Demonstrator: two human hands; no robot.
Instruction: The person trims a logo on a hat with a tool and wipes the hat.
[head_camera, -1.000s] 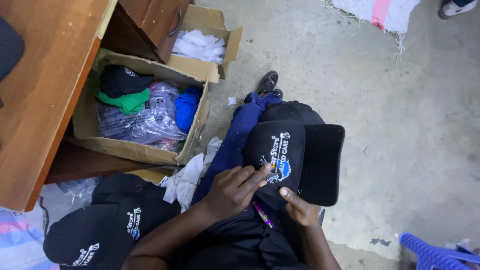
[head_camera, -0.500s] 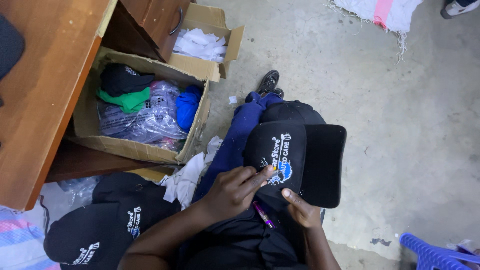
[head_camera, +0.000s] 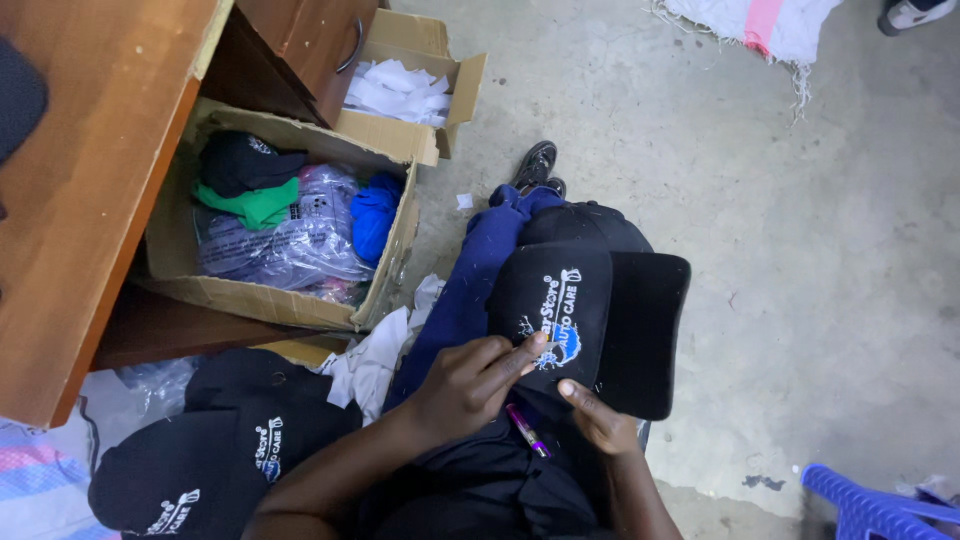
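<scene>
1. A black baseball cap (head_camera: 590, 325) with white and blue embroidery on its front is being held across the lap of a seated person in blue trousers (head_camera: 465, 290), its brim pointing to the right.
2. The cap's embroidered front is being pinched by the left hand (head_camera: 470, 385), the fingertips (head_camera: 535, 345) being pressed onto the blue part of the emblem.
3. The cap's lower edge is being gripped by the right hand (head_camera: 600, 420), the thumb lying on the black cloth just below the emblem.
4. A pink pen (head_camera: 527, 430) is lying on the dark clothing between the two hands; whether it is being touched by either cannot be told.
5. A pile of similar black caps (head_camera: 210, 460) is lying on the floor at lower left, near the left forearm.
6. An open cardboard box (head_camera: 290, 305), filled with bagged and loose green, blue and black garments, is standing beside a wooden desk (head_camera: 90, 170).
</scene>
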